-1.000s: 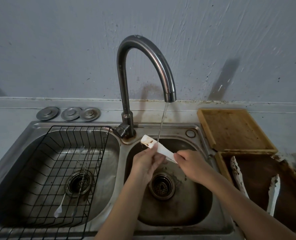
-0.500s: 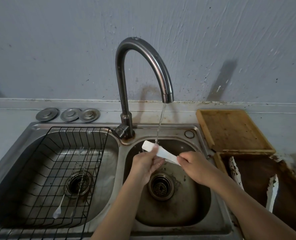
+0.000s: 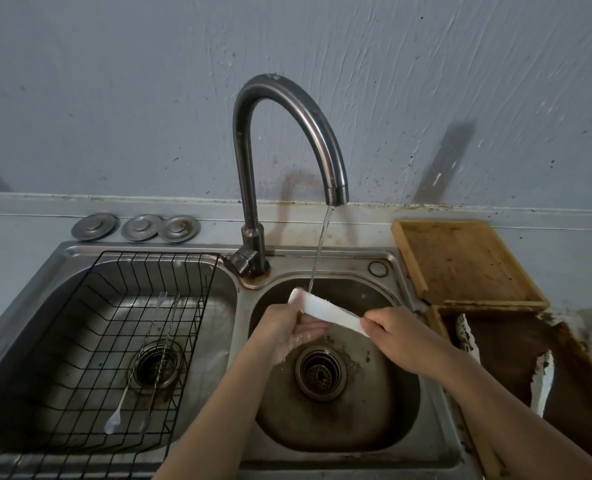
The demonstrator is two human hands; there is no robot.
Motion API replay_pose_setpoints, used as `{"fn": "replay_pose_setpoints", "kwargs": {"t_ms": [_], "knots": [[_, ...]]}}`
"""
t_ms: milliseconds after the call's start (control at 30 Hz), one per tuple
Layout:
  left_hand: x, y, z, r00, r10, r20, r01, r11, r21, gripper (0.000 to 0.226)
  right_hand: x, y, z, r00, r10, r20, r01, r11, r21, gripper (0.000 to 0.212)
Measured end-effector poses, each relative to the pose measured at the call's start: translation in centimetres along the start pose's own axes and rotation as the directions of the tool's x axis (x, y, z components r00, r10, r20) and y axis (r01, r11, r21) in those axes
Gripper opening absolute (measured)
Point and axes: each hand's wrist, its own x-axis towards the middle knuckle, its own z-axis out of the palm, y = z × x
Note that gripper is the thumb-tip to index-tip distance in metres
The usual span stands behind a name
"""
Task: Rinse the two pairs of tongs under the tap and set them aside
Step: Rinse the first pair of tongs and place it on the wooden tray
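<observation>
A white pair of tongs (image 3: 327, 310) is held level over the right sink basin (image 3: 384, 420), its far tip under the thin stream from the curved steel tap (image 3: 289, 98). My right hand (image 3: 396, 336) grips its near end. My left hand (image 3: 287, 329) cups it from below, thumb on the wet tip. A second white pair of tongs (image 3: 542, 379), soiled with brown specks, lies spread in the dark wooden tray (image 3: 585, 403) at the right.
A black wire rack (image 3: 90, 344) sits in the left basin and holds a long spoon (image 3: 114, 419) and thin metal skewers. Three round metal drain lids (image 3: 137, 227) lie behind it. An upturned wooden tray (image 3: 461, 259) rests right of the tap.
The tongs' tip has turned, so its brown-stained face no longer shows. My left thumb has slid along toward the tip. Water keeps running.
</observation>
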Motion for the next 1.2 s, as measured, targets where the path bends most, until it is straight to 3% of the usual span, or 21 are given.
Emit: {"fn": "replay_pose_setpoints", "kwargs": {"t_ms": [100,267,400,567,667,733,867,933,1033,1100,1200], "knots": [[0.3,-0.1,0.4,0.996,0.037,-0.078,-0.038,0.999,-0.013,0.044,0.3,-0.5,0.1,1.000,-0.015,-0.019,0.015,1.000,-0.001,0.041],[0.1,-0.3,0.7,1.000,0.007,0.002,-0.007,0.993,0.117,0.039,0.3,-0.2,-0.2,1.000,-0.010,0.010,0.011,0.998,-0.057,0.040],[0.5,0.0,1.1,0.981,0.122,-0.152,-0.087,0.972,0.218,0.047,-0.2,-0.7,0.4,0.999,-0.033,0.029,0.036,0.990,-0.135,0.034],[-0.5,0.0,2.8,0.995,0.070,-0.070,-0.049,0.962,0.269,0.069,0.5,-1.0,1.3,0.993,-0.096,-0.075,0.065,0.939,-0.337,0.029],[-0.8,0.5,2.6,0.989,0.117,-0.088,-0.078,0.931,0.358,0.058,0.4,-0.8,1.4,0.987,-0.124,-0.102,0.083,0.937,-0.339,0.030],[-0.3,0.7,2.1,0.979,0.151,-0.137,-0.103,0.947,0.305,0.039,0.4,-1.0,1.3,0.983,-0.145,-0.114,0.098,0.934,-0.344,0.029],[0.2,0.2,2.3,0.936,0.228,-0.267,-0.185,0.967,0.177,0.039,0.7,-1.7,1.3,0.962,-0.223,-0.157,0.130,0.881,-0.455,0.031],[-0.2,-0.4,2.8,0.956,0.223,-0.193,-0.202,0.972,0.123,0.061,0.8,-1.6,1.3,0.955,-0.243,-0.170,0.132,0.861,-0.492,0.032],[-0.3,-1.0,2.8,0.992,0.118,-0.051,-0.115,0.992,0.046,0.102,0.5,-1.1,1.2,0.958,-0.247,-0.143,0.142,0.848,-0.510,0.032],[0.2,-0.8,2.4,0.984,0.140,-0.106,-0.137,0.990,0.033,0.095,0.2,-0.7,1.3,0.957,-0.253,-0.138,0.151,0.848,-0.507,0.032],[0.8,-1.0,2.0,0.950,0.198,-0.243,-0.216,0.975,-0.047,0.054,0.0,-0.8,1.3,0.949,-0.275,-0.155,0.160,0.841,-0.517,0.032]]}}
